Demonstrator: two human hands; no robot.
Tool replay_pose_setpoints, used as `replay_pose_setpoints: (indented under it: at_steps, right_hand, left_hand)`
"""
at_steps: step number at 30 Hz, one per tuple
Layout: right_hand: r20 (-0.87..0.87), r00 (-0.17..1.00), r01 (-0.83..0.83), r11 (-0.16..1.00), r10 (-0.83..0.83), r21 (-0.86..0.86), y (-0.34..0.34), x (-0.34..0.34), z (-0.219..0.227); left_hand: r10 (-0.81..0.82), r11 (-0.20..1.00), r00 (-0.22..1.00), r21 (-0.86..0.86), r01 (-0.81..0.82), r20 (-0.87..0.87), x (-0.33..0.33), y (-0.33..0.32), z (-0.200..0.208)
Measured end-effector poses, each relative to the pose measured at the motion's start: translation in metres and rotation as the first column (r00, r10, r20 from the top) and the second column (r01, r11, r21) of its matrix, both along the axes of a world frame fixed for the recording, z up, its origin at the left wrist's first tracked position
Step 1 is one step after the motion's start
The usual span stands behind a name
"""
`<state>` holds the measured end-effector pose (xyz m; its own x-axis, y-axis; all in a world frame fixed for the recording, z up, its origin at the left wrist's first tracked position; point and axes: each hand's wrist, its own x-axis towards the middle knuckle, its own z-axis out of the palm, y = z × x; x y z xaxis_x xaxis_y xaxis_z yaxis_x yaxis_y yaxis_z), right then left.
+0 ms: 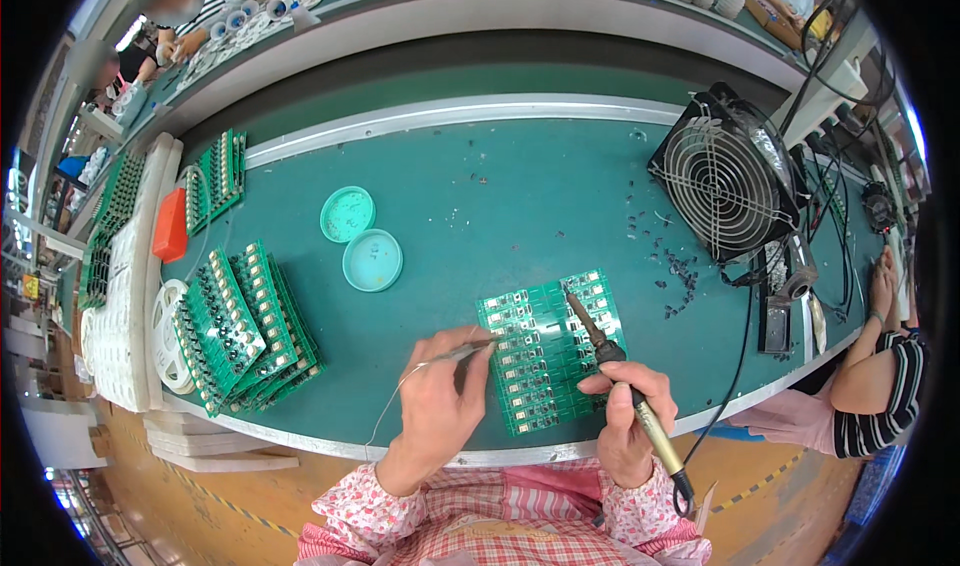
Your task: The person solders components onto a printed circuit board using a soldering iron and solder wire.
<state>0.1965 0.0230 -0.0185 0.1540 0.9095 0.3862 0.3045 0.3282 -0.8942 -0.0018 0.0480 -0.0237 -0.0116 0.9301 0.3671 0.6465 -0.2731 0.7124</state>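
A green circuit board panel (545, 351) with rows of small parts lies on the bench in front of me. In my right hand (630, 411) is a soldering iron (655, 431) with a gold-coloured handle; its dark tip slants over the upper right part of the panel. My left hand (440, 401) is closed on a thin silvery length of solder wire (455, 352), pinched at the panel's left edge. The wire's loose end trails down past my wrist. The fingertips of my right hand come close to the panel's lower right side.
Stacked circuit boards (250, 331) stand at left, beside a white reel (168, 336) and an orange-red box (171, 224). Two round turquoise dishes (372, 261) sit mid-left. A metal-grilled fan (725, 181) stands at right, near scattered dark bits (682, 281). Another person's arm (865, 366) rests at far right.
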Motion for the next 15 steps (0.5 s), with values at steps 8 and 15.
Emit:
replay_pose_setpoints:
  at_steps: [8, 15]
  right_hand:
    - [0.374, 0.922, -0.131, 0.990, 0.102, 0.052, -0.002, -0.011, 0.027]
    - [0.435, 0.830, -0.377, 0.926, 0.348, -0.021, -0.012, -0.002, 0.028]
  left_hand:
    - [-0.286, 0.955, 0.919, -0.002, 0.296, -0.270, -0.014, -0.023, 0.033]
    - [-0.504, 0.857, 0.806, -0.065, 0.510, -0.310, -0.022, -0.044, 0.048]
